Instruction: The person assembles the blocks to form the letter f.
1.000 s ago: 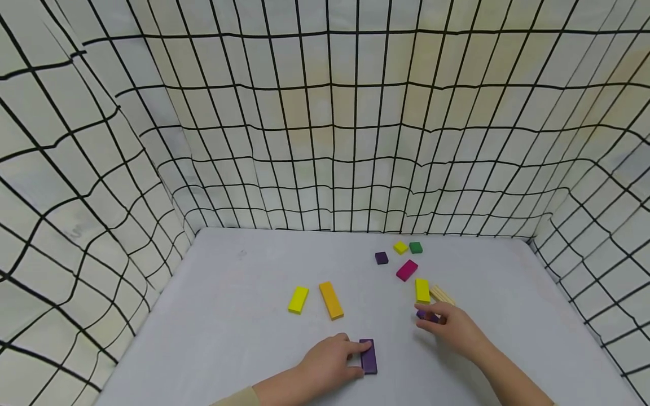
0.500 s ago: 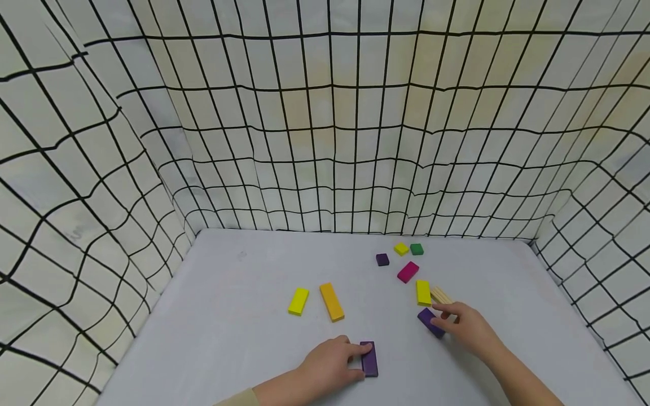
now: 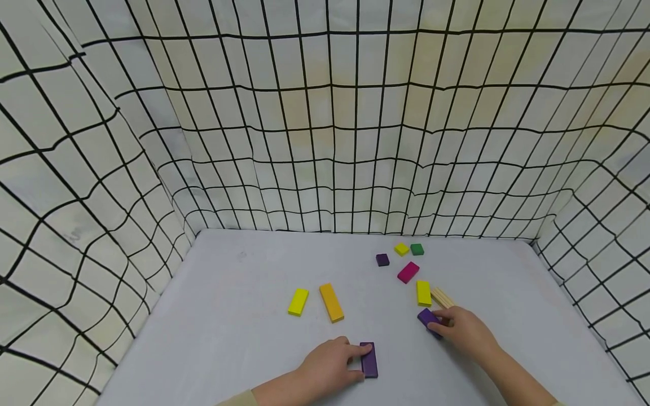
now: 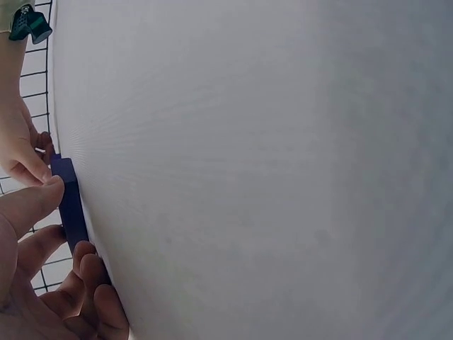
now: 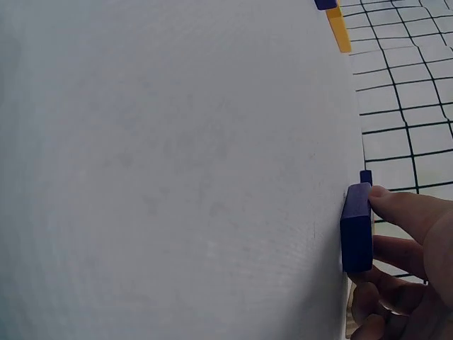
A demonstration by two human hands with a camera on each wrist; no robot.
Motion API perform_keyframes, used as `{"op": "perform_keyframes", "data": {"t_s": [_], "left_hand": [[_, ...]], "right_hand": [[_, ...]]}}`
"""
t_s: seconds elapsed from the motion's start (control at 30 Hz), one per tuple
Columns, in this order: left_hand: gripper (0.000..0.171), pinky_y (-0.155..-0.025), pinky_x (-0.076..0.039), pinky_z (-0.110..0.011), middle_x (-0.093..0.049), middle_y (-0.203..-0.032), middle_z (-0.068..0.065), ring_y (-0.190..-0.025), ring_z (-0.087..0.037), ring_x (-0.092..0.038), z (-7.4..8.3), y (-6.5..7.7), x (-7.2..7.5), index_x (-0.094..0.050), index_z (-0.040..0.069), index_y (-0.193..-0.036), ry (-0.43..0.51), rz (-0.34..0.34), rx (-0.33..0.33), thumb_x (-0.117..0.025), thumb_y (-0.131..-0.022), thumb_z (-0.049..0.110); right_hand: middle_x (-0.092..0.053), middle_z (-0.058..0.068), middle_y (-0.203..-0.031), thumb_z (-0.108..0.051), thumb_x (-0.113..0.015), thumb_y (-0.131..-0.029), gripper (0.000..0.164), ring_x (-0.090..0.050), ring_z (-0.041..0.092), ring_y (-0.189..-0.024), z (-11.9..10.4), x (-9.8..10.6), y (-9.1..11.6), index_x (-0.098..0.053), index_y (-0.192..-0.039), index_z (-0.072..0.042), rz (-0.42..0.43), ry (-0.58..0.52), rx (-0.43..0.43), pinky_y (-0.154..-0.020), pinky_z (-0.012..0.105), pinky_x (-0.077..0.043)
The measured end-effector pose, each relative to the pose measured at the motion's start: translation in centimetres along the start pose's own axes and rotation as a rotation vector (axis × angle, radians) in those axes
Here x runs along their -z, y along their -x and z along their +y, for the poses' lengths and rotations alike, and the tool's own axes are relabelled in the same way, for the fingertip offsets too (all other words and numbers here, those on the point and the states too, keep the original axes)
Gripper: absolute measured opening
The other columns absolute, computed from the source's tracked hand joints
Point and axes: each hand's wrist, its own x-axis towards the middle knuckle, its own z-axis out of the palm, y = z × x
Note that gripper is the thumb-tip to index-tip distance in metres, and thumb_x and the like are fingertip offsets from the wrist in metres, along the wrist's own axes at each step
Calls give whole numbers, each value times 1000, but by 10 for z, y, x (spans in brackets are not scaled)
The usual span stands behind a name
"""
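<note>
In the head view my left hand [image 3: 325, 363] holds a flat purple block [image 3: 371, 365] near the front of the table, index finger over its far end and thumb at its near end. The left wrist view shows thumb and fingers at this purple block [image 4: 71, 205]. To the right, my right hand [image 3: 469, 332] pinches a second purple block [image 3: 427, 318], which lies at a slant. Seen from the right wrist, the thumb is on the upper end of that purple block [image 5: 357, 230] and the fingers curl at its lower end.
Just beyond the right hand lie a yellow block [image 3: 424, 293] and pale wooden sticks [image 3: 442, 298]. Farther back are magenta [image 3: 408, 272], dark purple [image 3: 382, 260], yellow [image 3: 402, 249] and green [image 3: 417, 249] blocks. Orange [image 3: 332, 303] and yellow [image 3: 298, 301] blocks lie left. Black netting [image 3: 330, 129] surrounds the table.
The right hand has shifted slightly right and nearer, changing its grip on its purple block, which now shows more of its top. The left hand and its block stay nearly still.
</note>
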Motion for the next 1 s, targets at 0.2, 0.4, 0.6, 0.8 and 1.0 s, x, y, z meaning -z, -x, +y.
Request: {"op": "perform_keyframes", "data": {"t_s": [0.2, 0.4, 0.6, 0.8, 1.0], "left_hand": [[53, -57, -39, -23, -50, -83, 9, -67, -8, -45, 0, -1, -1, -59, 42, -136, 1, -9, 9, -76, -85, 42], [53, -58, -40, -23, -51, -83, 9, -67, -8, -45, 1, -1, 0, -60, 41, -136, 8, -8, 4, -76, -86, 41], [52, -58, -40, -23, -51, -84, 8, -67, -8, -45, 1, 1, 1, -60, 40, -135, 9, 1, -5, -76, -86, 40], [52, -59, -40, -23, -52, -85, 8, -68, -8, -46, 1, 0, 1, -60, 40, -136, 8, -5, -4, -76, -86, 41], [53, -59, -40, -22, -53, -85, 8, -68, -7, -45, -1, 0, -1, -60, 40, -136, 3, 9, -16, -76, -85, 40]], "right_hand": [[-57, -1, -83, -42, -79, -81, 47, -49, 17, -74, 0, -2, -2, -74, -117, -13, 13, 29, 28, -61, 30, -42], [-57, -2, -84, -41, -80, -81, 45, -50, 17, -77, -1, -1, -1, -73, -117, -14, 22, 54, 37, -63, 31, -43], [-61, -3, -84, -38, -80, -82, 44, -52, 16, -76, -5, -1, 2, -72, -117, -14, 32, 62, 51, -64, 31, -46], [-65, -4, -88, -30, -79, -84, 35, -54, 14, -76, -7, 1, 5, -72, -113, -13, 28, 38, 72, -66, 32, -48], [-63, -4, -90, -22, -77, -87, 33, -55, 14, -78, -7, 5, 5, -70, -118, -13, -8, -9, 70, -66, 30, -49]]}}
